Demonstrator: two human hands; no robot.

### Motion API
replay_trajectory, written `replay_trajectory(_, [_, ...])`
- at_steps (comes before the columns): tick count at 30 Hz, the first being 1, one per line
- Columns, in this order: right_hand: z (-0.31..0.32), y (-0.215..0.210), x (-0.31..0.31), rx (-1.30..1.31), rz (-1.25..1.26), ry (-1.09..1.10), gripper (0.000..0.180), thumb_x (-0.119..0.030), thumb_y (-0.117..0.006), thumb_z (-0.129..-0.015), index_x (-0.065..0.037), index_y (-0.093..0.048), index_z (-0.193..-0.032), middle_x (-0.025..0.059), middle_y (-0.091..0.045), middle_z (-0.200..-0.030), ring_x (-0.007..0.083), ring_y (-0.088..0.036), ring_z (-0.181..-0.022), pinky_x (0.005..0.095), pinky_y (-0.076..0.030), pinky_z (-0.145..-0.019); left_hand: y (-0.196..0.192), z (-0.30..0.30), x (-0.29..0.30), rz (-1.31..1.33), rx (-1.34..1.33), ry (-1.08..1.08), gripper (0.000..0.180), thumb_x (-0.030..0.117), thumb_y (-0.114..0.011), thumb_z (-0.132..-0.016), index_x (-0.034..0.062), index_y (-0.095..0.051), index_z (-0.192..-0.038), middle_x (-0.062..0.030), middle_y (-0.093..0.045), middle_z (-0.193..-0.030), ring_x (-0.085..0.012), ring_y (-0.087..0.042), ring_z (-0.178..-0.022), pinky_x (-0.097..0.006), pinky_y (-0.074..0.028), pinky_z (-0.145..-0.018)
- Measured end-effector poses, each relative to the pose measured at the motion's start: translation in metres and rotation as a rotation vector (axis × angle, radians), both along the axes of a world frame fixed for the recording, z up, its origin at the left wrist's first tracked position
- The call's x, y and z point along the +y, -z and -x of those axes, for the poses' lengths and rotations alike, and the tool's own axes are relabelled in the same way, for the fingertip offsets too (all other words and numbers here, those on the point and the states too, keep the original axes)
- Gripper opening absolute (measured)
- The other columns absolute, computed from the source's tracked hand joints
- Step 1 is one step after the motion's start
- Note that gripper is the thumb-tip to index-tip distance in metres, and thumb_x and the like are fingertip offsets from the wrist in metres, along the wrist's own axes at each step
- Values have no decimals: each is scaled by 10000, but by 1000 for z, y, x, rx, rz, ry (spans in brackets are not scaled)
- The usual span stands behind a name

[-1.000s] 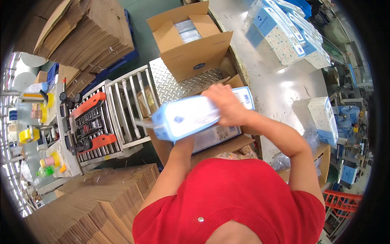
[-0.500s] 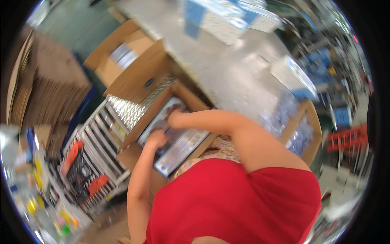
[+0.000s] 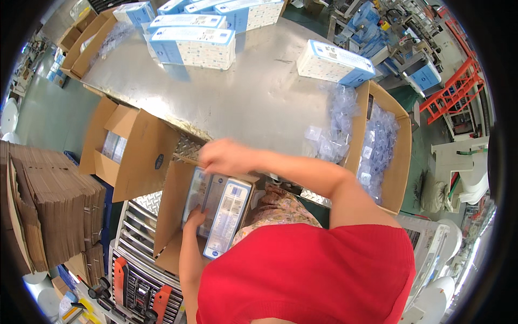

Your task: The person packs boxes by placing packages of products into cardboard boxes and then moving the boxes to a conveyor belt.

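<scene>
An open brown carton (image 3: 168, 208) stands in front of me on a roller conveyor. Inside it lie upright blue-and-white flat boxes (image 3: 229, 213), packed side by side. My left hand (image 3: 194, 217) rests with spread fingers on the top of those boxes, inside the carton. My right hand (image 3: 224, 156) hovers above the carton's far edge, near the rim of the steel table (image 3: 259, 102). It is blurred by motion, and nothing shows in it.
More blue-and-white boxes (image 3: 194, 46) lie on the table, one apart (image 3: 334, 62). A carton of clear plastic bags (image 3: 402, 162) stands at the right, a second open carton (image 3: 137, 156) at the left. Flat cardboard is stacked (image 3: 48, 216) beside the roller conveyor (image 3: 137, 240).
A second ago both hands held a blue-and-white box over the carton. That box now stands in the carton; my right hand has let go and lifted toward the table.
</scene>
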State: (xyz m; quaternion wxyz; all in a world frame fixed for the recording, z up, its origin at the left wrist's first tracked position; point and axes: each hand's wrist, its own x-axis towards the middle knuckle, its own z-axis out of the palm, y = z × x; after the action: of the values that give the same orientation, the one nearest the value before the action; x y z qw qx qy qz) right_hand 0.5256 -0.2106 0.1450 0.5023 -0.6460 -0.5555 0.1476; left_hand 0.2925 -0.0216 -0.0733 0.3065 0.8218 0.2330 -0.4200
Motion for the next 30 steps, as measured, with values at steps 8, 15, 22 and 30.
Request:
replay_trajectory(8, [-38,82,-254,-556,1227,803,441,-117,-589,-781,-70,-513,-1214,104,-536,-1231,302,-435,-1217,474,-302,-1035,-82,-11,-7,-7,-364,-66,619,328,-584,-870,-125,-432,-1262,-308,-499,-1238,-390,-482,-1184,-398,-384,-995])
replay_trajectory(15, [-77,118,-275,-522,826,1129,193,-104,-456,-872,-40,-602,-980,89,-656,-916,282,-612,-820,407,-477,-682,-126,21,-1,-124,-515,-40,567,292,-611,-859,-109,-472,-1235,-288,-513,-1232,-393,-498,-1159,-406,-404,-964])
replay_trajectory(22, [-66,43,-161,634,76,692,221,-164,-398,-977,-30,-572,-997,55,-632,-902,80,-527,-704,249,-468,-625,-179,33,-13,41,-809,-272,443,175,-635,-839,-46,-518,-1204,-191,-588,-1118,-329,-596,-1006,-377,-480,-861])
replay_trajectory(30, [40,-7,-1,766,144,26,94,-106,-518,-920,-33,-564,-955,42,-614,-863,85,-555,-715,246,-489,-620,-214,-30,-50,540,-1094,-651,489,51,-655,-822,7,-465,-1270,-121,-592,-1113,-170,-599,-977,-291,-489,-819])
